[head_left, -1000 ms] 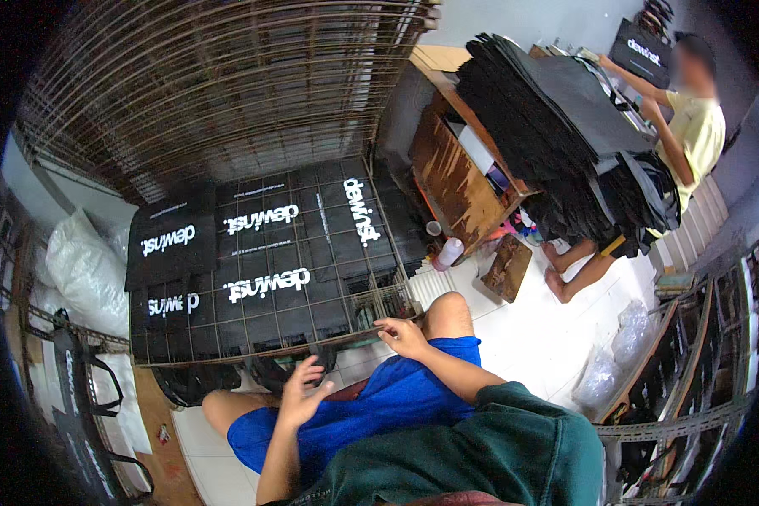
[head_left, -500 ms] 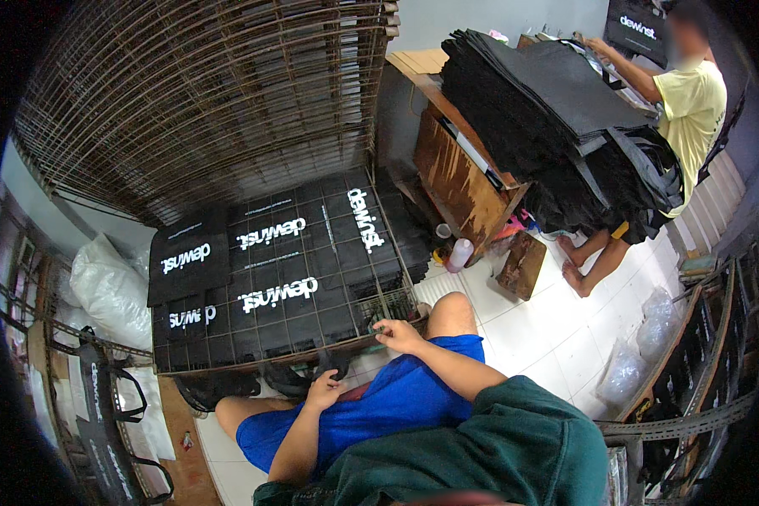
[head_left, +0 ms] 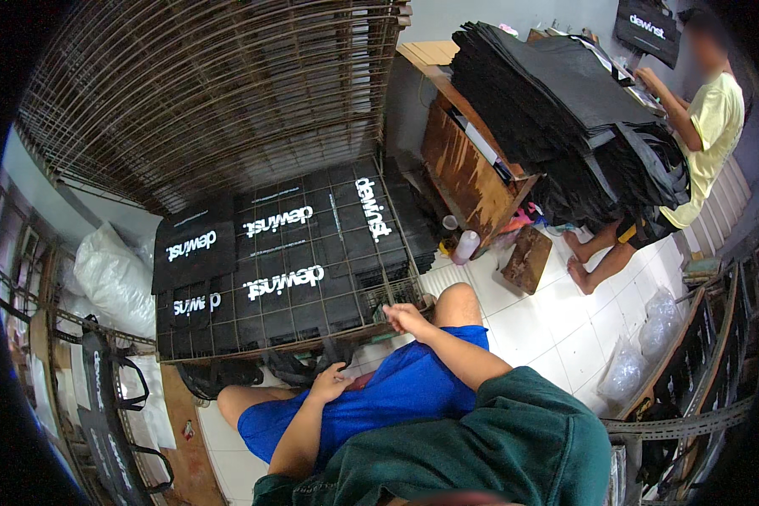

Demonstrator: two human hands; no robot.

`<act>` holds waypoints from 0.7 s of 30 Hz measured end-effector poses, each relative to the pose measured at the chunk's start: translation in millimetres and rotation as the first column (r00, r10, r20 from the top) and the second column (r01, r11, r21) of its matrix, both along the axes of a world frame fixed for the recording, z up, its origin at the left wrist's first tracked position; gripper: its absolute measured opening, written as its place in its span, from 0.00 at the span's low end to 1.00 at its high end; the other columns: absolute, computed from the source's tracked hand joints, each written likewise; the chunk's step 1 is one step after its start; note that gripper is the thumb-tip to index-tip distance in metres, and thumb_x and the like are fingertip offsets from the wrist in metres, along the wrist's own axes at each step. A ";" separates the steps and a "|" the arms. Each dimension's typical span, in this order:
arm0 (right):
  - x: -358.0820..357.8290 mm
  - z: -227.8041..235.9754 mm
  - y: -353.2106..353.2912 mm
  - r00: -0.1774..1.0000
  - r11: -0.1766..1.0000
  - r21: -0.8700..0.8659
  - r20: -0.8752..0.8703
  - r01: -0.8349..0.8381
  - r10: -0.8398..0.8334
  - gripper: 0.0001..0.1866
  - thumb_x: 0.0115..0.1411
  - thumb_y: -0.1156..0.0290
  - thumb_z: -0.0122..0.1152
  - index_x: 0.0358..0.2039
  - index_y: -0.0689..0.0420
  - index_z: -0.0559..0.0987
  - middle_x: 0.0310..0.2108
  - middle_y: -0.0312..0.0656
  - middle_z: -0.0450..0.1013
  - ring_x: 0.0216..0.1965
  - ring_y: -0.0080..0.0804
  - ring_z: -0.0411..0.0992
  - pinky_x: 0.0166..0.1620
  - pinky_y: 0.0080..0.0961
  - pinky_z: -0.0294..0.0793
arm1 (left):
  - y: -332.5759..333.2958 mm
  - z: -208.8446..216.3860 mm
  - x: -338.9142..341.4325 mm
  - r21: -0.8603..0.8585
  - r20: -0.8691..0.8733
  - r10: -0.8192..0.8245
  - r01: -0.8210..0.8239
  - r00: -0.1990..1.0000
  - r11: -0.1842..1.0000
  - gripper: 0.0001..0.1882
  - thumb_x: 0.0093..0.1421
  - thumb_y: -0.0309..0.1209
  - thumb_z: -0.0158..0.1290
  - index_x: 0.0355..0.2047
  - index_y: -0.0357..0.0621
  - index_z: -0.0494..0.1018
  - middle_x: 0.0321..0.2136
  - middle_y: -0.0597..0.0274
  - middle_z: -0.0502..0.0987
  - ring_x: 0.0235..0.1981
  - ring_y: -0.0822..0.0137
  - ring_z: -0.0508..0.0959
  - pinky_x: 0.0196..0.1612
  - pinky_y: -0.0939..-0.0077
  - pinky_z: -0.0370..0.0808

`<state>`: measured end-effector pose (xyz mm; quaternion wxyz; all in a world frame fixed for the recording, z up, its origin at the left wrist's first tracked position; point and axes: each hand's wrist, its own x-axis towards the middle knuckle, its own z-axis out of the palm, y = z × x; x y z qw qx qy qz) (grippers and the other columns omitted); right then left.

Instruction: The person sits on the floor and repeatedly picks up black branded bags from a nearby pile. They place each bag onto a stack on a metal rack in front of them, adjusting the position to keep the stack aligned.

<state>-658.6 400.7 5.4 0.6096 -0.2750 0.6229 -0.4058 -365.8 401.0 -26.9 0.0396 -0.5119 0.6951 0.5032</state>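
Black flat bags [head_left: 215, 278] with white print lie side by side under a rusty wire-mesh rack [head_left: 329, 337] in front of me. At the rack's near right corner is my right hand [head_left: 408, 320], its thumb and fingertips drawn together. Whatever small thing may be in that pinch is too small to make out. My left hand [head_left: 329, 385] rests above my lap beside the rack's near edge, fingers loosely stretched and apart, with nothing seen in it. Black bag handles [head_left: 291, 368] hang below that edge, close to the left fingertips.
More wire-mesh racks [head_left: 228, 93] stand upright behind. At right, a co-worker in a yellow shirt [head_left: 717, 126] stands by a wooden table [head_left: 464, 152] bearing a tall pile of black sheets [head_left: 573, 93]. A wooden stool [head_left: 527, 260], a bottle [head_left: 465, 247] and stuffed plastic bags [head_left: 114, 282] are around.
The view has shifted slightly. My two hands keep nearly the same places by the rack's near edge. The co-worker's hand has drawn back and lower over the table.
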 end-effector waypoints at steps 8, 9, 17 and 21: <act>-25.1 -1.9 1.9 0.509 0.994 -0.059 0.861 0.096 0.002 0.25 0.61 0.54 0.42 0.09 0.50 0.55 0.08 0.30 0.47 0.11 0.21 0.46 0.15 0.18 0.46 | -2.5 -3.7 -2.1 -0.006 -0.006 -0.024 0.024 1.000 1.000 0.34 0.48 0.48 0.58 0.53 0.48 0.64 0.39 0.54 0.77 0.42 0.57 0.76 0.47 0.68 0.71; -25.1 1.6 2.5 0.423 0.993 -0.107 0.903 0.058 0.073 0.25 0.61 0.54 0.41 0.09 0.50 0.55 0.08 0.30 0.47 0.11 0.21 0.46 0.15 0.18 0.46 | -2.3 -6.2 -0.8 -0.006 -0.006 -0.027 0.027 1.000 1.000 0.34 0.48 0.49 0.58 0.53 0.48 0.64 0.40 0.54 0.77 0.43 0.56 0.76 0.47 0.67 0.71; -28.5 6.5 13.3 0.213 0.923 -0.196 0.937 -0.330 0.276 0.25 0.64 0.58 0.37 0.10 0.50 0.57 0.09 0.29 0.48 0.12 0.19 0.46 0.15 0.16 0.47 | -4.0 7.0 -8.1 -0.023 0.019 -0.046 0.046 0.999 0.999 0.36 0.48 0.51 0.58 0.54 0.46 0.63 0.40 0.54 0.77 0.43 0.55 0.75 0.49 0.66 0.68; -30.5 46.0 13.3 0.470 0.911 -0.202 0.804 -0.359 0.364 0.25 0.64 0.52 0.36 0.14 0.53 0.62 0.11 0.30 0.51 0.12 0.19 0.48 0.16 0.17 0.50 | -3.0 4.2 -4.4 -0.019 -0.007 -0.051 0.051 0.999 0.999 0.37 0.48 0.51 0.57 0.54 0.45 0.63 0.40 0.54 0.77 0.43 0.55 0.75 0.49 0.66 0.69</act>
